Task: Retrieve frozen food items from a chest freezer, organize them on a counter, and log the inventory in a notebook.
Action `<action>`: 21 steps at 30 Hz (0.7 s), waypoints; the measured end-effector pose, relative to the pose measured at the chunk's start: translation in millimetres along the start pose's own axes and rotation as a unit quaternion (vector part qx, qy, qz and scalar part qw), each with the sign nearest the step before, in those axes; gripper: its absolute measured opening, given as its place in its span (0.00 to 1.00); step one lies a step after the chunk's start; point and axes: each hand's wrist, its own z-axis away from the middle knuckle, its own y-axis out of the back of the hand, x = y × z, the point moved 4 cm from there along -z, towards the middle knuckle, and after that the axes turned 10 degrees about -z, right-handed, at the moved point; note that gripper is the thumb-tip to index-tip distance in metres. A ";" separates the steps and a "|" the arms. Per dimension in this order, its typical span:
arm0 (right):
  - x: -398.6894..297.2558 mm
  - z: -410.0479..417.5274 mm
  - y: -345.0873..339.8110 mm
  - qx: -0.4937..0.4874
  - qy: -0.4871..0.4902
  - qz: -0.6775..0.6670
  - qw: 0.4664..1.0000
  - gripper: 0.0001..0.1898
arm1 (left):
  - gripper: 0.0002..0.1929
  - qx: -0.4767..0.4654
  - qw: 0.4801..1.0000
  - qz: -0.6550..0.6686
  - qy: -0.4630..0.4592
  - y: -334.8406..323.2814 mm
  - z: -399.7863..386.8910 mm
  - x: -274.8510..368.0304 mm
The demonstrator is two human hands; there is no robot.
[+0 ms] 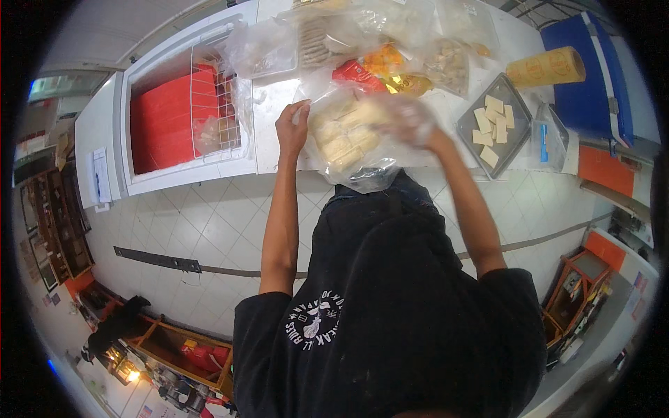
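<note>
A clear plastic bag (342, 141) with pale yellow, block-shaped food pieces lies at the near edge of the white worktop. My left hand (293, 128) pinches the bag's rim at its left side. Over the bag's right side is my right hand (410, 117), blurred by motion and apparently in a clear plastic glove; whether it holds a piece cannot be made out. To its right, a grey metal tray (468, 123) carries several flat, pale rectangular pieces (485, 120). Red and yellow food packets (358, 76) lie just beyond the bag.
An open chest freezer (125, 157) with a white wire basket (217, 104) stands at the left. Bagged foods (319, 44) line the back of the worktop. A roll of plastic film (546, 68) lies beyond the tray, beside a blue cooler box (585, 78).
</note>
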 end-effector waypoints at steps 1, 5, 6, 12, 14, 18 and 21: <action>-9.9 -13.1 -31.7 -0.028 0.082 0.021 0.996 0.21 | 0.10 -0.001 1.000 0.005 0.003 -0.8 0.5 -0.8; 6.8 -43.5 -118.4 -0.330 -0.020 0.119 0.936 0.22 | 0.10 -0.006 1.000 0.012 -0.002 -3.8 0.3 -1.5; 6.7 -42.8 -125.3 -0.350 -0.021 0.076 0.934 0.21 | 0.10 -0.004 1.000 0.011 -0.001 -3.1 0.4 -2.0; 39.5 -22.0 -143.9 -0.246 0.026 -0.030 0.968 0.16 | 0.09 -0.001 0.999 0.007 -0.032 -12.9 -6.5 10.4; 25.0 -16.1 -113.7 -0.193 0.017 -0.088 0.977 0.14 | 0.09 0.002 1.000 0.003 -0.023 -4.3 1.4 -4.6; 6.9 47.5 41.8 0.201 -0.105 -0.011 0.974 0.17 | 0.10 -0.011 1.000 0.020 -0.001 0.0 4.3 -4.6; 114.5 116.1 117.4 0.344 -0.356 0.131 0.859 0.20 | 0.10 -0.013 1.000 0.008 0.008 -0.8 0.1 0.7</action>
